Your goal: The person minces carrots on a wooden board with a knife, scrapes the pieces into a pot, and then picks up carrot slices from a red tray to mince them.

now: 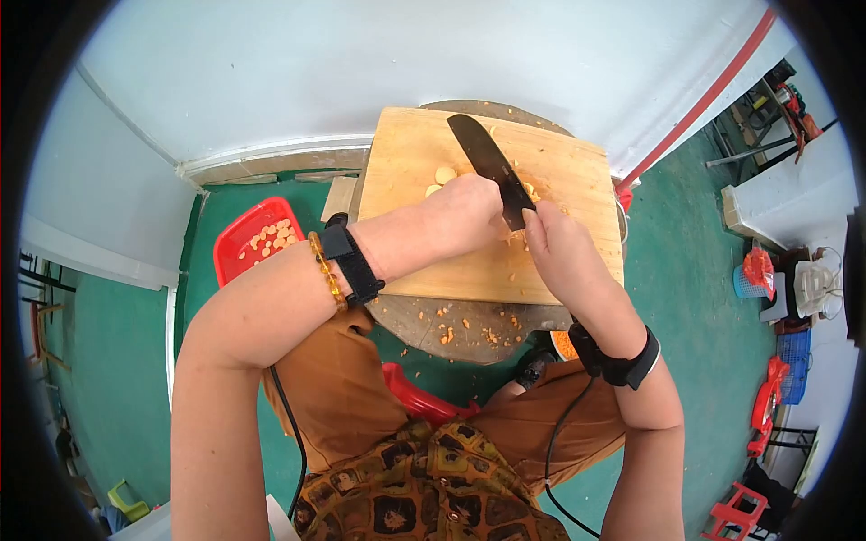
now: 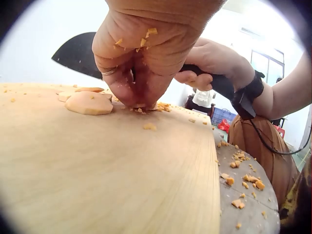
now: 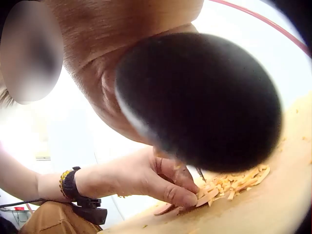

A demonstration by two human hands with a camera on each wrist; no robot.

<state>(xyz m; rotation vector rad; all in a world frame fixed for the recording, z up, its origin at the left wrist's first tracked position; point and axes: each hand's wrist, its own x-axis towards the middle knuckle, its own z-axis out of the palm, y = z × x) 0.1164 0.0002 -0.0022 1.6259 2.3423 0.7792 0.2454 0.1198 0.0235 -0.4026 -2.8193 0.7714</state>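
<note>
My right hand (image 1: 573, 257) grips the handle of a black-bladed kitchen knife (image 1: 485, 155), whose blade slants across the wooden cutting board (image 1: 406, 135). Close beside the blade, my left hand (image 1: 458, 216) has its fingers curled downward. In the right wrist view its thumb and fingers hold a carrot slice (image 3: 208, 196) at the board, next to a heap of thin carrot strips (image 3: 243, 180). More carrot slices (image 2: 89, 103) lie flat by the left fingertips. Crumbs stick to the left palm. The dark knife-handle end (image 3: 200, 102) hides much of the right wrist view.
The board rests on a round, crumb-strewn wooden block (image 1: 415, 320). A red tray (image 1: 236, 236) with carrot slices sits at left, on the green floor. A bowl of orange shreds (image 1: 565, 345) stands near the right knee. A white wall (image 1: 271, 72) rises behind the board.
</note>
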